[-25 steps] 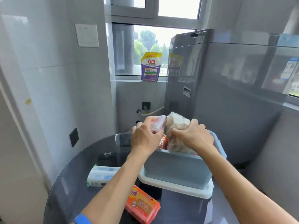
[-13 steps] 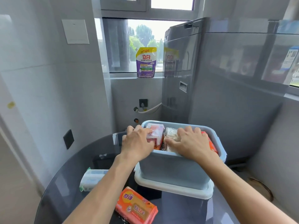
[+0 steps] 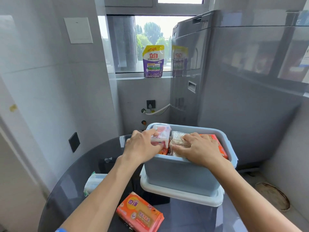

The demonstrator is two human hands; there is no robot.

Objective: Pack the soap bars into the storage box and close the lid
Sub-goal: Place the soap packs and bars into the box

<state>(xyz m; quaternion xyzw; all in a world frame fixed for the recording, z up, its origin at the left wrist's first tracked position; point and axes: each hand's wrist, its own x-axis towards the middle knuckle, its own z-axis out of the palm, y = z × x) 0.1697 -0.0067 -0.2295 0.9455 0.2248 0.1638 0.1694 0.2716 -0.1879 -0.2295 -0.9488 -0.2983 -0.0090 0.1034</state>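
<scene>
A light blue storage box [image 3: 180,176] stands on its pale lid [image 3: 182,195] on a dark round glass table [image 3: 87,164]. Several wrapped soap packs fill it. My left hand [image 3: 142,148] grips a pink-and-white soap pack [image 3: 163,133] at the box's left side. My right hand [image 3: 199,149] presses on a clear-wrapped beige soap pack [image 3: 178,139], with an orange pack [image 3: 220,146] beside it at the right. An orange soap pack [image 3: 140,213] lies on the table in front of the box. A white-and-blue pack [image 3: 93,182] lies to the left, partly hidden by my left arm.
A grey washing machine [image 3: 234,91] stands close behind and right of the box. A purple detergent pouch [image 3: 153,61] sits on the window sill. Tiled wall with a dark socket [image 3: 74,142] is at left. A floor drain cover [image 3: 274,195] lies at lower right.
Both hands have pushed their soap packs down from above the rim into the box. The view has tilted down slightly.
</scene>
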